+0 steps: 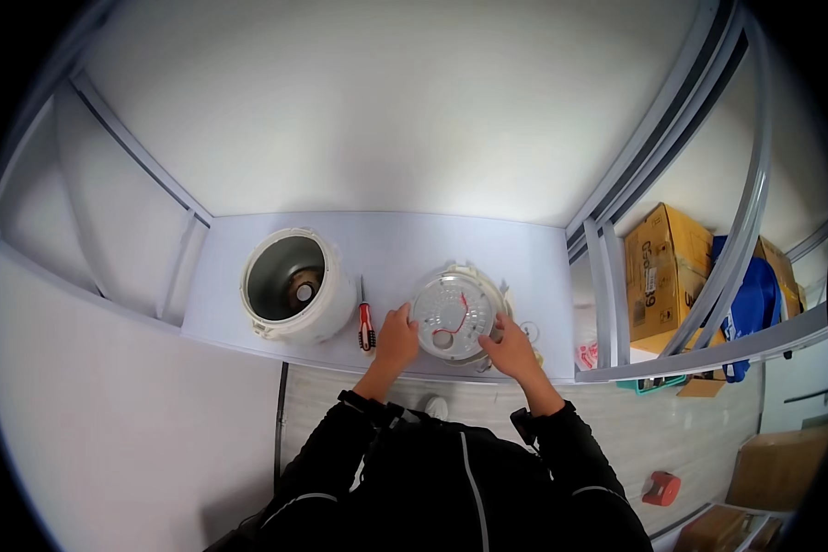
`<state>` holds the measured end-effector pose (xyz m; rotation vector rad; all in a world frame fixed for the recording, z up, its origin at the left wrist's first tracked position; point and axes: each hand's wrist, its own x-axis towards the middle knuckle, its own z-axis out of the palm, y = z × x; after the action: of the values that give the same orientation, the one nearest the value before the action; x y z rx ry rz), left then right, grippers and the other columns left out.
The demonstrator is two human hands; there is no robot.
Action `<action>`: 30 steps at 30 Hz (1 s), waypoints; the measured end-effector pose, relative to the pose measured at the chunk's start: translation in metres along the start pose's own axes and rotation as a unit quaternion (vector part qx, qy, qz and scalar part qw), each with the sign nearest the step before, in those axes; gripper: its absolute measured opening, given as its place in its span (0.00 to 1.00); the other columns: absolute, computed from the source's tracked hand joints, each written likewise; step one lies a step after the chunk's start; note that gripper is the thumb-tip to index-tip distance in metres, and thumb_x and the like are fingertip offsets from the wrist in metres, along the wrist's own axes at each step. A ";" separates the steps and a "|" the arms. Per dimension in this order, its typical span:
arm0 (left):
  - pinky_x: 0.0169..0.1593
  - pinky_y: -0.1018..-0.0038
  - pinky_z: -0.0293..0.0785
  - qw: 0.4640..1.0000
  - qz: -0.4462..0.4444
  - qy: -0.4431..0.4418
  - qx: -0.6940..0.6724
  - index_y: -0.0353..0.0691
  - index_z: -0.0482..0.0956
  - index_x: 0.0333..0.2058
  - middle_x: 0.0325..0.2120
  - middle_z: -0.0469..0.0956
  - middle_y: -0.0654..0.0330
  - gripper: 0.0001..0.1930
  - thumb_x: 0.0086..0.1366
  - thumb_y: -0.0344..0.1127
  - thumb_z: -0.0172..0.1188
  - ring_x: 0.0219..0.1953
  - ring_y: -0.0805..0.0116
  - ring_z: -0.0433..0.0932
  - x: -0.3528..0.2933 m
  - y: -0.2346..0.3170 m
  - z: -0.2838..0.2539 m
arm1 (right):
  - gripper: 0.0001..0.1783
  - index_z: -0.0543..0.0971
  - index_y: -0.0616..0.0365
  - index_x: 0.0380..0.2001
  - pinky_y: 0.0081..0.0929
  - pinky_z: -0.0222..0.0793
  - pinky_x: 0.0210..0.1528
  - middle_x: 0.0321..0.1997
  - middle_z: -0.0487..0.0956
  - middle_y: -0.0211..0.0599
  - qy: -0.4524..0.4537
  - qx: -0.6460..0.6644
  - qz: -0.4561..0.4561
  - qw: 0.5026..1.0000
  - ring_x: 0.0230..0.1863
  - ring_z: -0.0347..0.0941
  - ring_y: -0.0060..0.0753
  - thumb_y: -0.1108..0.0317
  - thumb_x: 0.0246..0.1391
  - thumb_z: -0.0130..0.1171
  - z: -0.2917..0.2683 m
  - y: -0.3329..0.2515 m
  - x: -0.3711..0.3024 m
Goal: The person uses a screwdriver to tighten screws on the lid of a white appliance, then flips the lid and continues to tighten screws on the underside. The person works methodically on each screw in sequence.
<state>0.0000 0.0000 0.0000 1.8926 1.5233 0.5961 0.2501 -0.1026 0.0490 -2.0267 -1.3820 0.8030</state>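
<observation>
A round, shiny metal plate [470, 324] lies over a white rice cooker lid [495, 293] on the tabletop, its holes and a thin red wire [463, 313] showing on its face. My left hand [398, 339] is closed on the plate's left edge. At the lower right edge, my right hand [510, 350] grips the same plate with bent fingers. Left of my left hand lies a screwdriver [366, 327] with a red and black handle, its shaft pointing away from me. Farther left stands the white rice cooker body [327, 308], open at the top, with a dark metal interior.
The pale table [386, 248] meets a white wall at the back. Grey metal frame posts [607, 285] rise at its right end. Beyond them are a cardboard box [664, 271] and a blue bag [754, 299]. A red stool-like object [661, 488] stands on the floor.
</observation>
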 end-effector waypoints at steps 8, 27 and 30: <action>0.47 0.60 0.81 0.998 0.037 0.055 -0.007 0.32 0.76 0.63 0.43 0.81 0.46 0.26 0.68 0.34 0.67 0.42 0.52 0.84 -0.004 0.009 -0.003 | 0.42 0.68 0.72 0.70 0.36 0.81 0.52 0.64 0.80 0.59 -0.001 0.027 -0.021 0.999 0.47 0.87 0.42 0.61 0.59 0.71 -0.009 0.008 0.010; 0.36 0.72 0.88 0.942 -0.042 -0.016 -0.334 0.29 0.53 0.75 0.40 0.74 0.53 0.44 0.67 0.28 0.70 0.33 0.64 0.87 -0.040 0.083 -0.086 | 0.36 0.67 0.58 0.72 0.27 0.78 0.39 0.68 0.76 0.41 0.094 0.243 -0.132 0.956 0.37 0.80 0.29 0.83 0.60 0.60 -0.036 -0.056 0.026; 0.32 0.73 0.84 0.943 -0.043 -0.003 -0.329 0.27 0.54 0.74 0.38 0.76 0.53 0.44 0.67 0.31 0.70 0.30 0.66 0.86 -0.049 0.091 -0.097 | 0.36 0.68 0.58 0.72 0.27 0.77 0.38 0.68 0.77 0.40 0.079 0.265 -0.126 0.953 0.37 0.80 0.28 0.84 0.61 0.58 -0.036 -0.063 0.026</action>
<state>-0.0158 -0.0415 0.1351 1.3046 1.1875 0.9198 0.2463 -0.0621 0.1144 -1.4367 -1.1499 0.7750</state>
